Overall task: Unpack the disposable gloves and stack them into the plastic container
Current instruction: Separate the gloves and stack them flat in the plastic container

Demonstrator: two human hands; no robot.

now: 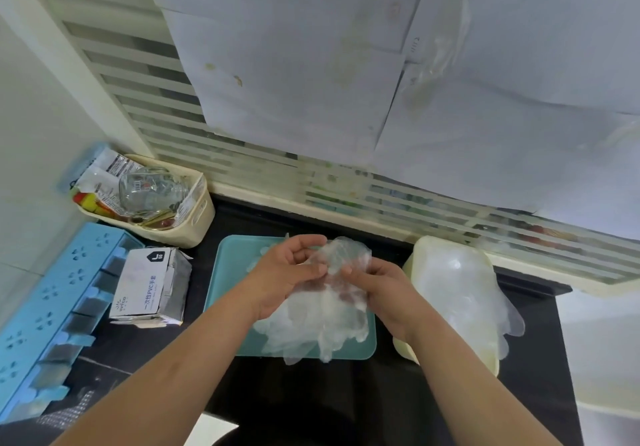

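Observation:
A heap of clear disposable gloves (311, 328) lies on a teal lid or tray (232, 258) at the middle of the black counter. My left hand (280, 276) and my right hand (377, 290) both pinch one clear glove (341, 253) just above that heap, thumbs and fingers closed on its film. To the right stands a cream plastic container (420, 248) with more clear gloves (460, 293) laid in it, fingers hanging over its right rim. The opened white glove box (145, 283) lies on its side at the left.
A cream basket (199, 217) with a glass jar and packets stands at the back left. A blue perforated rack (52, 310) runs along the left edge. A slatted window with paper sheets rises behind the counter (346, 393).

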